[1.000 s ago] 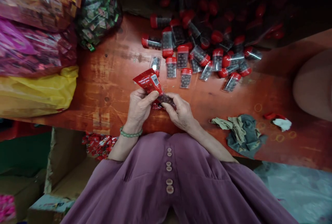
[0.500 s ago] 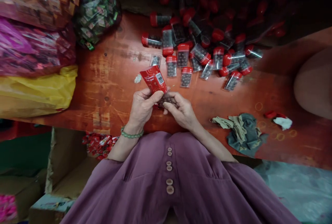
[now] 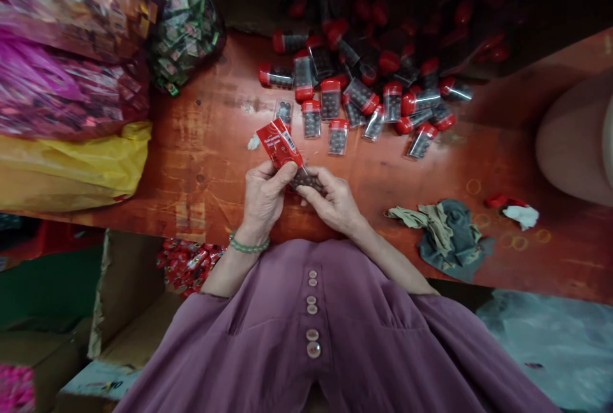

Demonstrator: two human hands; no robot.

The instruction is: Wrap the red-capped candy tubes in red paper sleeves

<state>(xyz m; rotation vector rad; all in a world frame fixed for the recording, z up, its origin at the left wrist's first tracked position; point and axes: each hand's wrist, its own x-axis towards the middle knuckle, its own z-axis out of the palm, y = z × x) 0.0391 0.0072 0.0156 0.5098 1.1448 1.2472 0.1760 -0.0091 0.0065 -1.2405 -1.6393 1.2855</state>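
My left hand (image 3: 264, 199) is closed on a red printed wrapper (image 3: 279, 143), with its thumb pressed on the lower end. The wrapper carries white lettering and a barcode, and it tilts up to the left. A clear container of dark round balls (image 3: 302, 178) shows just below it, closed in the fingers of my right hand (image 3: 336, 201). Where wrapper and container meet is partly covered by my fingers. Just beyond my hands lie several clear containers with red caps (image 3: 338, 136), filled with similar balls.
More red-capped containers pile up towards the dark back of the wooden table (image 3: 215, 164). Bags of wrapped sweets (image 3: 90, 90) and a yellow bag (image 3: 76, 167) sit at the left. Crumpled cloths (image 3: 445, 231) and a pale rounded tub (image 3: 575, 145) are at the right. A cardboard box (image 3: 127, 298) stands below.
The red wrapper has turned slightly, so the barcode sits nearer its right edge and more lettering shows. Both hands keep their hold. The whole view has shifted a little.
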